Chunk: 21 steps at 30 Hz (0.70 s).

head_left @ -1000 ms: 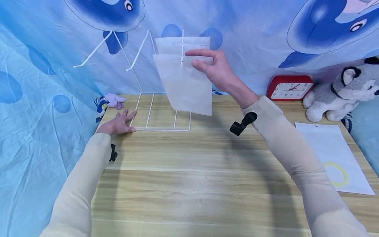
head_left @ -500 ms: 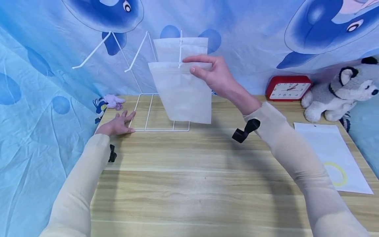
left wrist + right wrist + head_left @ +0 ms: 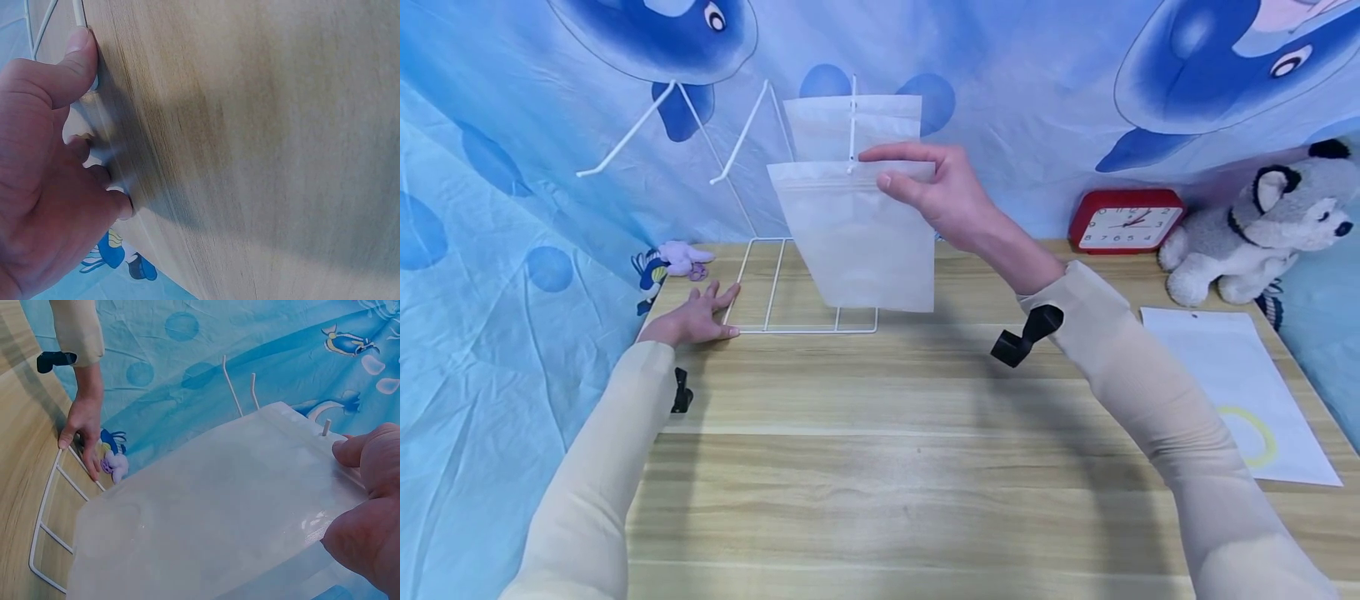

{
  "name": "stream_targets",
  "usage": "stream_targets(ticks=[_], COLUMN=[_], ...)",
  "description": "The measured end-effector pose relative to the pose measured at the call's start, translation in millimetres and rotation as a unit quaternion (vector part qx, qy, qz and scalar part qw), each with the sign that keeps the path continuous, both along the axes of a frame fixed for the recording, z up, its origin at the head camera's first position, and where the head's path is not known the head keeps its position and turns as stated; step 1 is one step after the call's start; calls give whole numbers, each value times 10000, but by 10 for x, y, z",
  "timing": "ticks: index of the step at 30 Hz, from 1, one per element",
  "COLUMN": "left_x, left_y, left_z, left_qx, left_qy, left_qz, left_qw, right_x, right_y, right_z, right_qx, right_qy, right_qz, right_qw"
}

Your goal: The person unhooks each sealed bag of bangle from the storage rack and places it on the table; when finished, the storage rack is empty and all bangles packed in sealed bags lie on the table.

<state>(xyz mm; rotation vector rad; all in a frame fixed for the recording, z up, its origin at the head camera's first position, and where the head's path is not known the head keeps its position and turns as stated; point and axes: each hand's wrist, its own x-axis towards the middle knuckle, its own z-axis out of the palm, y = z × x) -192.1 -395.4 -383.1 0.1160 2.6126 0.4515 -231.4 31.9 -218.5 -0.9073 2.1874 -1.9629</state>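
In the head view my right hand (image 3: 943, 192) pinches the upper right edge of a translucent white zip bag (image 3: 865, 237), thumb in front. The bag hangs at the front tip of the rack's right prong (image 3: 852, 125). Behind it, a second similar bag (image 3: 820, 125) hangs further back on that prong. My left hand (image 3: 696, 318) presses on the left side of the white wire rack's base (image 3: 805, 332), fingers spread. The left wrist view shows the left thumb (image 3: 78, 59) on the wire. In the right wrist view the bag (image 3: 206, 500) hides part of the rack.
Two other bare prongs (image 3: 739, 133) stick out at the rack's left. A small purple toy (image 3: 681, 257) lies behind the left hand. To the right are a red clock (image 3: 1126, 221), a plush dog (image 3: 1251, 221) and a white sheet with a yellow ring (image 3: 1213, 367) on the wooden table (image 3: 865, 500).
My right hand has drawn the front bag forward and down, so its top edge now sits near the prong's tip. The back bag and my left hand have stayed in place.
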Motion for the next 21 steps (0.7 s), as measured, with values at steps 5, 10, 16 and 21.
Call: stream_targets(ticks=[5,10,16,21], left_x=[0,6,9,-1], left_y=[-13,-2,14,8], left_z=[-3,4,1,6], left_qx=[4,-43,-52,-59], left_qy=[-9,0,-24,-19], left_qz=[-10,-94,-67,-119], left_qw=[10000,9999,10000,9999], right_x=[27,70,126,154], right_y=[10,7,22,117], right_z=[25,51,68,53], right_qx=[-83,2,-72,-284], right_qy=[-2,112,73,9], right_qz=[58,118,184,232], right_qw=[9999,9999,9998,9993])
